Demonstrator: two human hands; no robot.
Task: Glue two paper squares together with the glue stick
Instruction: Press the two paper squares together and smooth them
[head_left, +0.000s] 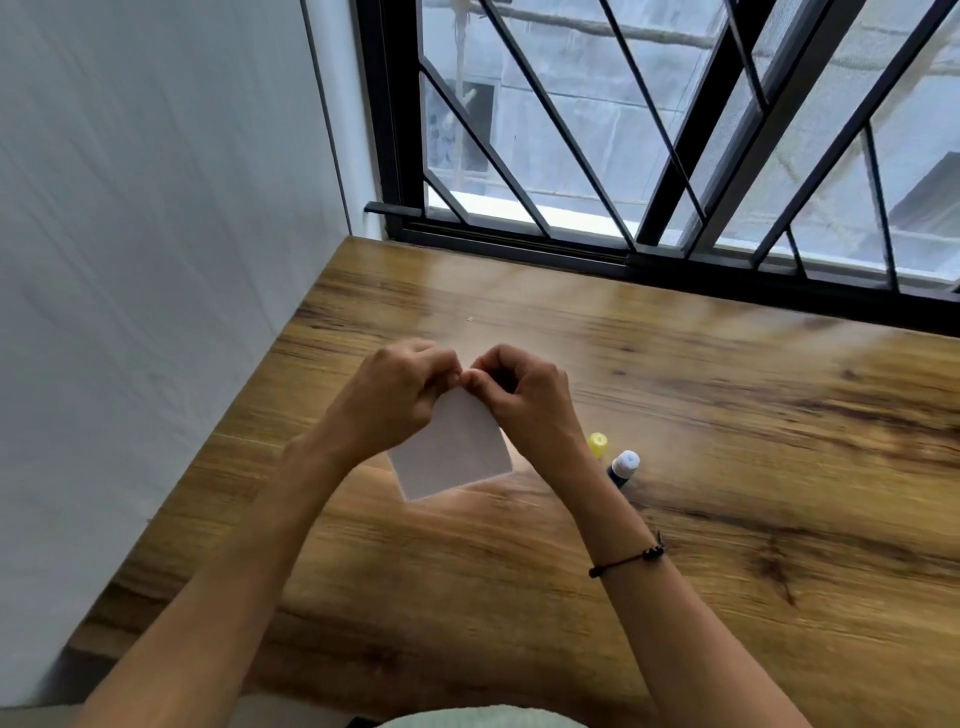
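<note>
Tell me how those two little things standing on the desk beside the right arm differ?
The yellow piece is pale yellow all over; the dark tube has a dark blue body with a whitish top. The yellow piece is partly hidden behind the right wrist and stands farther from the person; the dark tube shows fully. Both stand on the wooden desk, untouched.

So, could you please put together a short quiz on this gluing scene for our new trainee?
1. True or false: the white paper lies flat on the wooden table, with no hand on it.
2. Which hand is nearer the uncapped glue stick: A the left hand, or B the right hand?
3. Fill in: the yellow cap sits just ____ the glue stick, toward the window.

Key
1. False: both hands pinch its top corner and hold it up.
2. B.
3. Beyond.
</note>
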